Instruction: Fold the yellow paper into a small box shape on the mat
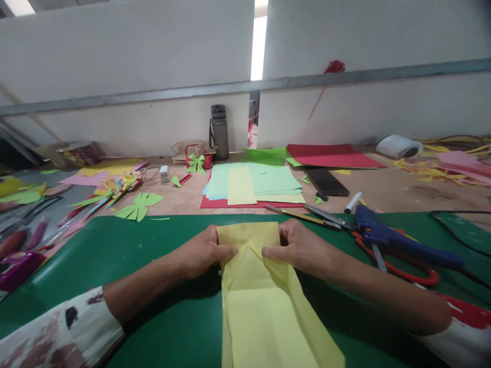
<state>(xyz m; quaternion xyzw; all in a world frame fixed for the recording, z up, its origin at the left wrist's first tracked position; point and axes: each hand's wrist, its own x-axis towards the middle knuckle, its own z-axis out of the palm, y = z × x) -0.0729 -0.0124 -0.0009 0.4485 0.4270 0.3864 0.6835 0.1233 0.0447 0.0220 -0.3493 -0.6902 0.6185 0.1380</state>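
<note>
A pale yellow sheet of paper [261, 301] lies lengthwise on the green cutting mat [153, 286], with fold creases near its far end. My left hand [203, 251] pinches the sheet's left edge near the far end, thumb on top. My right hand [297, 248] pinches the right edge opposite, thumb pressing the paper down. Both hands are closed on the same sheet, a small gap between the thumbs.
Scissors with red handles [383, 255] and a blue glue gun [395, 237] lie right of my hands. Beyond the mat are a stack of coloured paper [253, 186], a black phone [327, 181], a grey bottle [219, 132], a red sheet [333, 156], a tape roll [399, 146] and paper scraps at left.
</note>
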